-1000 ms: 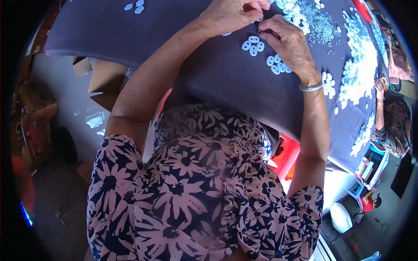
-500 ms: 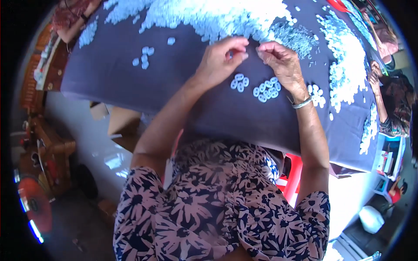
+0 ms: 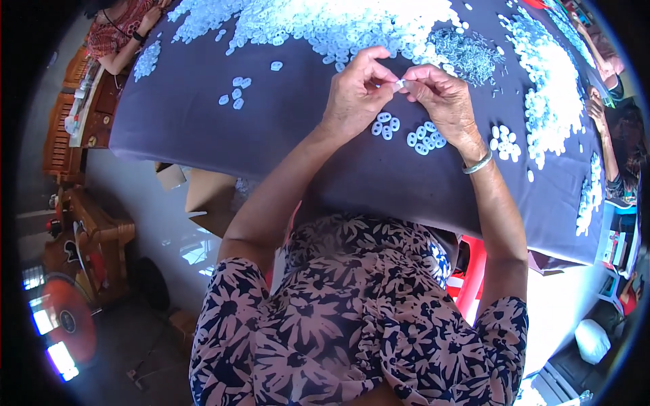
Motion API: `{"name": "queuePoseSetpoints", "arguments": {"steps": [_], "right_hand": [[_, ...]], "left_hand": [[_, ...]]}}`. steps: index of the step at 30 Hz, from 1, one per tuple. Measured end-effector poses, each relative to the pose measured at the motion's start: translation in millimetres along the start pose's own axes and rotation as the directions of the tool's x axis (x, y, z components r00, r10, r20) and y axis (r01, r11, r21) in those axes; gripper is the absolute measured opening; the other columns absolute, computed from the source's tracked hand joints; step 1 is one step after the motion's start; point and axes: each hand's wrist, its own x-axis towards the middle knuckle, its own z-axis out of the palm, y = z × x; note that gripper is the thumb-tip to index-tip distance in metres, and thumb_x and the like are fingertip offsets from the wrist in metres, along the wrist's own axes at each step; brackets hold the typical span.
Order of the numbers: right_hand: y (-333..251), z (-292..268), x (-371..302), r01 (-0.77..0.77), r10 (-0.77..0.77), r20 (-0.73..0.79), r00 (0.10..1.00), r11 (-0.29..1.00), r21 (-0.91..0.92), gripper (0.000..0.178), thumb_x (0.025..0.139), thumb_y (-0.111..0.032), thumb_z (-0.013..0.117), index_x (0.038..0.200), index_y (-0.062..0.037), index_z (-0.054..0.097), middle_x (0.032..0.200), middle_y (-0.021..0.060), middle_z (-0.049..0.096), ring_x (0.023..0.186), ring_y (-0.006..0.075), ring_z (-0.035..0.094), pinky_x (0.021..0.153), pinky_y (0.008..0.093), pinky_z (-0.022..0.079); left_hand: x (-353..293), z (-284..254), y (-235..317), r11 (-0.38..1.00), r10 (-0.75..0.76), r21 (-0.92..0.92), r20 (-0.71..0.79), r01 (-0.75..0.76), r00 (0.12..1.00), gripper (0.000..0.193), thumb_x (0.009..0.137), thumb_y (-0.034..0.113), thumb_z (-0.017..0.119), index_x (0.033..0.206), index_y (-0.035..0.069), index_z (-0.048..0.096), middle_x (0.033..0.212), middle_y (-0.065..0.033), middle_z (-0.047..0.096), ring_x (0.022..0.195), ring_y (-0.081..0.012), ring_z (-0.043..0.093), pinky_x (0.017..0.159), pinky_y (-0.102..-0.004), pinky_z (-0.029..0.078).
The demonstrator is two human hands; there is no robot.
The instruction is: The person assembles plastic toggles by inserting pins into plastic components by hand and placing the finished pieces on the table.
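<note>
My left hand (image 3: pixel 359 93) and my right hand (image 3: pixel 445 101) meet over the dark tablecloth (image 3: pixel 318 176), their fingertips pinched together. A small white plastic piece (image 3: pixel 401 84) shows between the thumbs; its shape is mostly hidden by the fingers. Below the left hand lies a small cluster of pale oval two-hole pieces (image 3: pixel 386 126). Another cluster of ovals (image 3: pixel 426 139) is under the right hand, beside the wrist with a silver bangle (image 3: pixel 479 163). Just beyond the hands spreads a heap of the same ovals (image 3: pixel 291 27), next to a pile of thin dark pins (image 3: pixel 467 57).
More white pieces (image 3: pixel 548 88) are heaped along the right side, with a small group (image 3: pixel 505 143) right of the bangle. A few loose ovals (image 3: pixel 237 93) lie to the left. Other people's arms (image 3: pixel 120 59) show at the far left and right. A cardboard box (image 3: pixel 210 193) stands below the table's left edge.
My hands have come together; a gap between their fingertips has closed, and a white piece now shows there. The whole view has shifted slightly. Fewer ovals show in the cluster below my right hand.
</note>
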Motion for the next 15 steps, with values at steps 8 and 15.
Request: {"name": "queuePoseSetpoints", "arguments": {"steps": [8, 15], "right_hand": [[-9.7, 1.5, -2.6, -0.128, 0.133, 0.032, 0.991, 0.983, -0.128, 0.009, 0.090, -0.006, 0.057, 0.096, -0.0018, 0.063, 0.083, 0.0012, 0.065, 0.074, 0.0058, 0.060, 0.061, 0.0188, 0.048], [-8.0, 12.0, -7.1, -0.098, 0.098, -0.065, 0.993, 0.995, 0.002, 0.009, 0.090, -0.007, 0.057, 0.096, -0.0051, 0.065, 0.076, 0.0001, 0.065, 0.062, 0.0005, 0.051, 0.053, 0.0160, 0.041]], "left_hand": [[-1.6, -3.6, 2.7, 0.999, -0.009, 0.040, 0.074, 0.006, 0.997, 0.042, 0.082, -0.005, 0.062, 0.122, 0.003, 0.049, 0.088, -0.0029, 0.063, 0.080, -0.0078, 0.060, 0.073, -0.0225, 0.050], [-2.4, -1.1, 0.0, 0.994, -0.081, -0.076, 0.028, 0.083, 0.996, 0.039, 0.082, -0.003, 0.064, 0.119, 0.004, 0.051, 0.087, -0.0021, 0.063, 0.075, -0.0063, 0.058, 0.063, -0.0205, 0.048]]}}
